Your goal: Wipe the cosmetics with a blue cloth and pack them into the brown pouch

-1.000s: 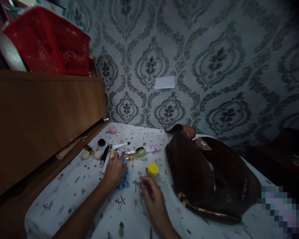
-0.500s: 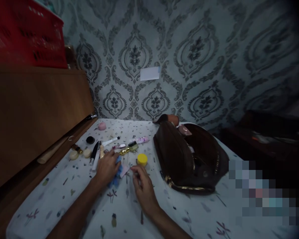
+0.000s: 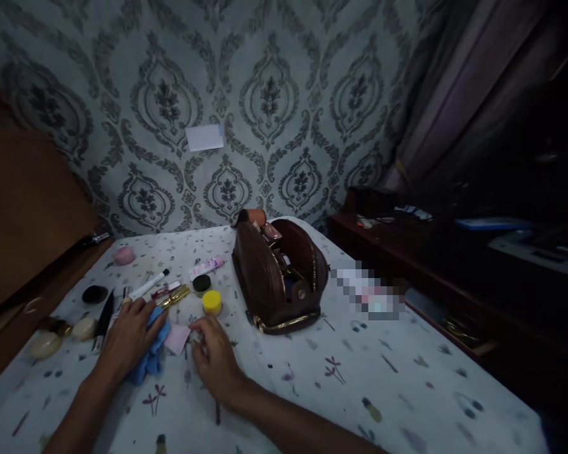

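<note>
Left of the bag (image 3: 254, 277), pink paper (image 3: 177, 340) emerged, reachable, at my half-curled right hand (image 3: 218, 360); left hand (image 3: 131, 329) spread over cloth (image 3: 147, 367); grips unclear.

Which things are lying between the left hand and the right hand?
The head view shows the blue cloth, partly under the left hand, then a flat pale pink piece; its corner is at the right hand. Whether it is held is unclear.

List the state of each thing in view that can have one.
Brown bag: upright, unzipped, open
Yellow-lidded jar: upright, closed
Dark-lidded jar: upright, closed
White tube: lying, capped
Pink tube: lying
Gold item: lying
Blue cloth: crumpled
Pink square: uncrumpled
Left hand: partly over blue cloth
Right hand: half curled
</note>
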Demonstrator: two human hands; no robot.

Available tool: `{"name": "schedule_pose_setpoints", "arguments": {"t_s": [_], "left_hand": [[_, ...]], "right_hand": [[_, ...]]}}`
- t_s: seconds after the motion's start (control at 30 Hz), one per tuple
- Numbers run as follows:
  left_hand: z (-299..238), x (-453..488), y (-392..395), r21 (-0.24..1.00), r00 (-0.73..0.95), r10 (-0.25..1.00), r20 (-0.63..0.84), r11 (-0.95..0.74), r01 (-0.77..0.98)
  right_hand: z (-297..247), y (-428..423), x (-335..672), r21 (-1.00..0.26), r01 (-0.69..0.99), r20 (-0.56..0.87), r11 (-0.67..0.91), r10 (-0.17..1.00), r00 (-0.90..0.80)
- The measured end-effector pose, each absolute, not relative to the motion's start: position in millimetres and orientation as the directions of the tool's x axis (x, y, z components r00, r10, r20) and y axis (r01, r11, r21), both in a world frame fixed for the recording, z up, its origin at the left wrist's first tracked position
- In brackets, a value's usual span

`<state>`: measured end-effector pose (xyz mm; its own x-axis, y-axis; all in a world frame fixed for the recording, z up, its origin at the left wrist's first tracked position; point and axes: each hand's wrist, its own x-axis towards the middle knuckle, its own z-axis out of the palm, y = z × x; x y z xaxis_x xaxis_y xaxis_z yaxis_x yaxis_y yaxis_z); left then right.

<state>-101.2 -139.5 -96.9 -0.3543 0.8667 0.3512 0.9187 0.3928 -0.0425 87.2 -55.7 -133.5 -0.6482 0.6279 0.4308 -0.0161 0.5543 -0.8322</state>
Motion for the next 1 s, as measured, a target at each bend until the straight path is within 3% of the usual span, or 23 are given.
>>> {"name": "schedule_pose_setpoints", "arguments": {"t_s": [0.23, 0.47, 0.73, 1.0], "left_hand": [[-99.7, -99.6, -142.6, 0.074, -0.421, 0.85, 0.318, 0.42, 0.905], [-111.9, -112.5, -140.6, 0.356, -0.436, 0.796, 0.42, 0.298, 0.886], [-105.3, -116.4, -136.5, 0.689, -0.613, 0.723, 0.32, 0.267, 0.674], [-105.0, -117.1, -138.6, 0.83, -0.71, 0.667, 0.227, 0.248, 0.5]], "right_hand": [[-128.7, -58.7, 93.0, -0.831, 0.031, 0.364, 0.556, 0.584, -0.726], [-126.7, -51.7, 97.7, -0.732, 0.191, 0.328, 0.655, 0.583, -0.743], [-120.4, -39.1, 96.6, -0.529, 0.3, 0.249, 0.794, 0.483, -0.839], [-127.4, -38.9, 93.3, -0.443, 0.285, 0.312, 0.85, 0.445, -0.84]]}}
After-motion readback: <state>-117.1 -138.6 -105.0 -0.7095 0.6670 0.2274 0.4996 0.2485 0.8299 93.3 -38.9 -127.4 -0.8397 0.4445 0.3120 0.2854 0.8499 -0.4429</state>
